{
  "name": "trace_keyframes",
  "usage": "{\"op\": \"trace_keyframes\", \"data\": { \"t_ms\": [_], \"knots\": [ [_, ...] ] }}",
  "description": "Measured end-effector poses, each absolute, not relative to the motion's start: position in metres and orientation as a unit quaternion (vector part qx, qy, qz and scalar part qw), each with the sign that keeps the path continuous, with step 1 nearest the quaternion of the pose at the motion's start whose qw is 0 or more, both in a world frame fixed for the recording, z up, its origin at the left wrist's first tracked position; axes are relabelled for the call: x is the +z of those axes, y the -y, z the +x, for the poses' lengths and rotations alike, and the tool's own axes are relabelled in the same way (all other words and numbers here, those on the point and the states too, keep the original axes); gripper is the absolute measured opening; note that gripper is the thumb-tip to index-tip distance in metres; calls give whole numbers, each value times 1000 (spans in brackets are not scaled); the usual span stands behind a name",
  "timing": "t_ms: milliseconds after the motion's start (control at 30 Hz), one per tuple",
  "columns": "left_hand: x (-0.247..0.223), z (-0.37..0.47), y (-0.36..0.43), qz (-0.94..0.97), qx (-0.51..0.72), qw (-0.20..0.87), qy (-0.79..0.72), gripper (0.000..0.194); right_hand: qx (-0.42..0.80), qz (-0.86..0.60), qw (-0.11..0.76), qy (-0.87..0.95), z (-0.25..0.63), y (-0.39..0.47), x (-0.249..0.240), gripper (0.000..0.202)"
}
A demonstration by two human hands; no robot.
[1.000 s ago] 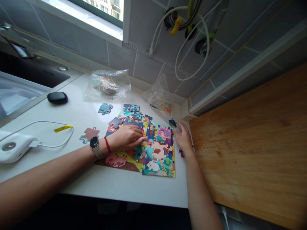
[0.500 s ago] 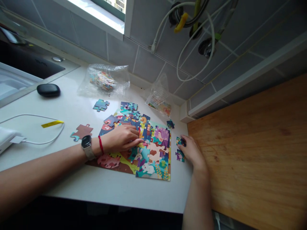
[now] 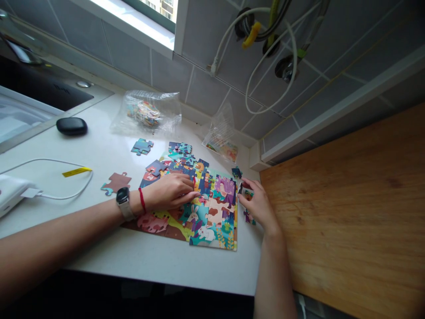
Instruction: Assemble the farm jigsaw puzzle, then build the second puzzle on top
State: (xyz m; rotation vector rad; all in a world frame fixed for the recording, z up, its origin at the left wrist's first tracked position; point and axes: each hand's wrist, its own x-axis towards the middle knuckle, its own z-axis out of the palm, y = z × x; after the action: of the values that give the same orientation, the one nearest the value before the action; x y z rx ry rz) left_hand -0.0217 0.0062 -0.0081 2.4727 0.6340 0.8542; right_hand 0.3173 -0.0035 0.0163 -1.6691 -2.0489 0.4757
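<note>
Bright window [image 3: 165,9], dim upper right; bag [image 3: 149,113] glinting

The puzzle [image 3: 215,215] lay towards the right edge of the tabletop [image 3: 149,261], loose pieces [image 3: 249,217] between it and that edge. Behind, near the back edge, sat a bag of pieces [image 3: 144,113]; by the far right corner, a smaller bag [image 3: 219,133]. A device with its cable [image 3: 13,191] lay over left.

Yellow cable tag [image 3: 77,172], nine o'clock: dark print, too small for me to read.
Clear bag [image 3: 169,110], ten o'clock: faint printing I can't make out.
Dark sink panel [image 3: 43,82], near ten o'clock: blurred mark, illegible to me.
</note>
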Motion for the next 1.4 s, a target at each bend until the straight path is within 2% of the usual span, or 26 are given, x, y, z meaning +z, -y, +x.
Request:
{"op": "trace_keyframes", "data": {
  "t_ms": [267, 400, 567, 667, 800, 1067, 1167, 1400],
  "knots": [
    [-5, -21, -6, 895, 307, 222, -235, 39, 196, -604, 211, 743, 306, 3, 4, 53],
    [-13, -21, -5, 912, 260, 183, -260, 34, 178, -614, 203, 742, 313, 2, 3, 53],
    [-25, -21, -1, 921, 192, 169, -294, 54, 188, -613, 198, 741, 317, 1, 0, 45],
    [-27, -21, -1, 924, 167, 170, -298, 56, 187, -609, 210, 742, 316, 0, 0, 41],
    [-27, -21, -1, 919, 197, 174, -295, 50, 185, -591, 235, 749, 312, -1, 5, 35],
    [-31, -19, -1, 914, 227, 155, -298, 43, 193, -575, 342, 718, 275, -1, -6, 12],
    [-32, -18, -2, 914, 228, 152, -298, 40, 189, -573, 370, 706, 258, -3, -14, 12],
    [-32, -18, -3, 916, 236, 138, -295, 38, 185, -548, 357, 733, 247, -7, -17, 12]
  ]
}}
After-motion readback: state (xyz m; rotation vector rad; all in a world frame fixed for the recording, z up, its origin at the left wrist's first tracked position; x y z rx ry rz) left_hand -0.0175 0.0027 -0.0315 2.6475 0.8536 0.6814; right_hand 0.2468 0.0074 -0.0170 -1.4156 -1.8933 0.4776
